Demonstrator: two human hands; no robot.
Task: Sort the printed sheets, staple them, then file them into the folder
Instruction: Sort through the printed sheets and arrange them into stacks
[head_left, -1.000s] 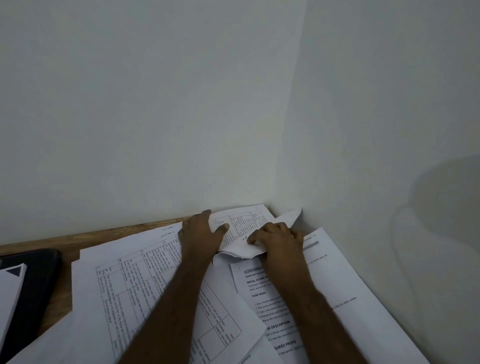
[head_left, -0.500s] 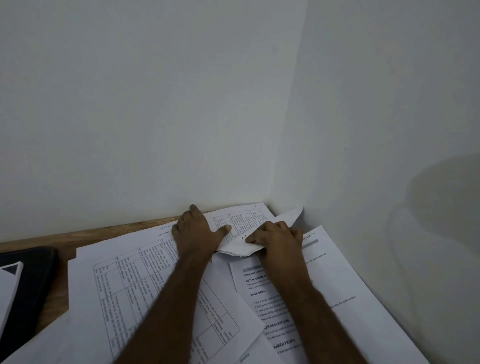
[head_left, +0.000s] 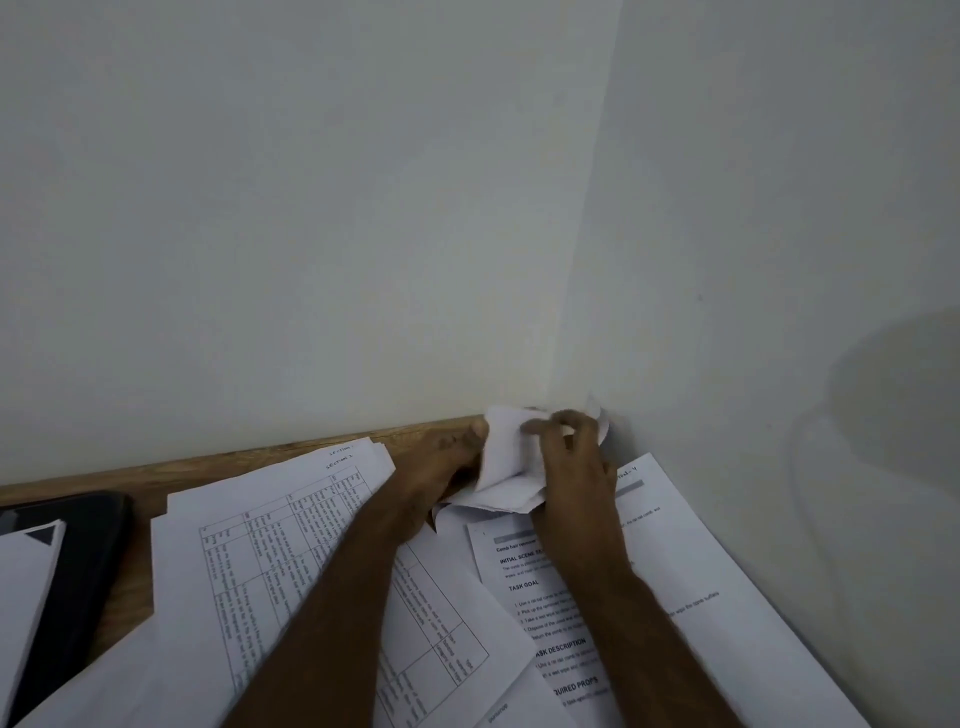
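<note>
A crumpled, folded white sheet sits in the far corner of the wooden desk, lifted off the surface. My right hand grips it from the right, fingers curled over its top edge. My left hand holds it from the left, partly hidden behind the paper. Printed sheets with tables lie spread under my left forearm. A text sheet headed "TASK GOAL" lies under my right forearm. No stapler shows.
A dark folder-like object lies at the left edge with a white stack of sheets on it. White walls meet in a corner right behind the hands. A strip of bare wooden desk runs along the back wall.
The sheet that lay flat in the corner is now bunched up and lifted between both hands. Both hands moved further toward the corner, and the right fingers wrapped over the paper.
</note>
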